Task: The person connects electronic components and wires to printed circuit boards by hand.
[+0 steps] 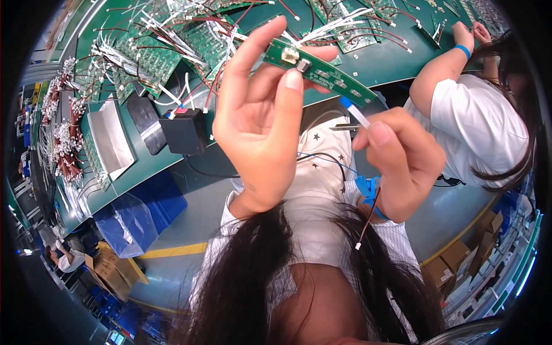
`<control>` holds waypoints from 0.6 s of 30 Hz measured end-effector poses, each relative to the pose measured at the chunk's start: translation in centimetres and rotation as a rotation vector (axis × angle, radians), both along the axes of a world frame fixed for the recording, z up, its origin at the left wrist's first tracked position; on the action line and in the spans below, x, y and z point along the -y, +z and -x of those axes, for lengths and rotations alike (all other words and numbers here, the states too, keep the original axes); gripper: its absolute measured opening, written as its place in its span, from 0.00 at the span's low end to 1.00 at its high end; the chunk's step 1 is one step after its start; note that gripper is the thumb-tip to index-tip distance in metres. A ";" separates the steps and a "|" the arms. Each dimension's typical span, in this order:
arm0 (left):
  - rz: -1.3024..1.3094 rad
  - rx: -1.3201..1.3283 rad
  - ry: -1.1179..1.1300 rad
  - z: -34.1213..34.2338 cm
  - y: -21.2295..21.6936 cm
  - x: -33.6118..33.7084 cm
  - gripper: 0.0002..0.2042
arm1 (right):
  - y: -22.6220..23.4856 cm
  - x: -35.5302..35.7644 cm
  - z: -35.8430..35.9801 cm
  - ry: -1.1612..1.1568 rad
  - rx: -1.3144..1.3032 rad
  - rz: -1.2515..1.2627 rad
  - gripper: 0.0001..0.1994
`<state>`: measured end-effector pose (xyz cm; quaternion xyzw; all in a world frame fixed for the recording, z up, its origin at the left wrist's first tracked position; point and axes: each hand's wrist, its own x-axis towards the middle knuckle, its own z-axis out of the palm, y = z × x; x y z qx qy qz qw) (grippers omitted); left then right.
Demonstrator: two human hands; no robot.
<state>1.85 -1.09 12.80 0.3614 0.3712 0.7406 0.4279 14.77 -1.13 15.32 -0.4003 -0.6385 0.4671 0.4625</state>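
My left hand is closed on a narrow green circuit board, holding it up at a slant. The thumb presses near a small metal-coloured connector, and a cream socket sits beside it. In my right hand is a white flat ribbon cable, pinched between thumb and finger. Its blue end is close to the board's lower edge; I cannot tell whether they touch. A thin dark metal tip juts from the same fingers, its kind unclear. A blue band circles my right wrist.
Green boards with white and red-black wires cover the green bench. A black box stands at its near edge, with bundled wires at left. A co-worker in a white sleeve sits at right. Below left hangs a blue bin.
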 end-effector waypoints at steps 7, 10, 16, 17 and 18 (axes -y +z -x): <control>-0.008 -0.195 0.090 -0.6 0.3 0.4 0.20 | 0.0 -0.5 0.6 -0.005 0.086 0.029 0.05; -0.032 -0.171 0.096 -0.8 0.2 0.3 0.19 | 0.0 -0.6 0.7 -0.011 0.149 0.068 0.05; -0.015 -0.090 0.053 -0.9 0.2 0.3 0.20 | -0.2 -0.5 0.7 -0.059 0.094 0.065 0.06; -0.014 -0.089 0.052 -0.9 0.2 0.3 0.20 | -0.1 -0.5 0.6 -0.058 0.110 0.066 0.06; -0.016 -0.098 0.054 -0.9 0.1 0.3 0.20 | 0.0 -0.5 0.5 -0.057 0.126 0.067 0.06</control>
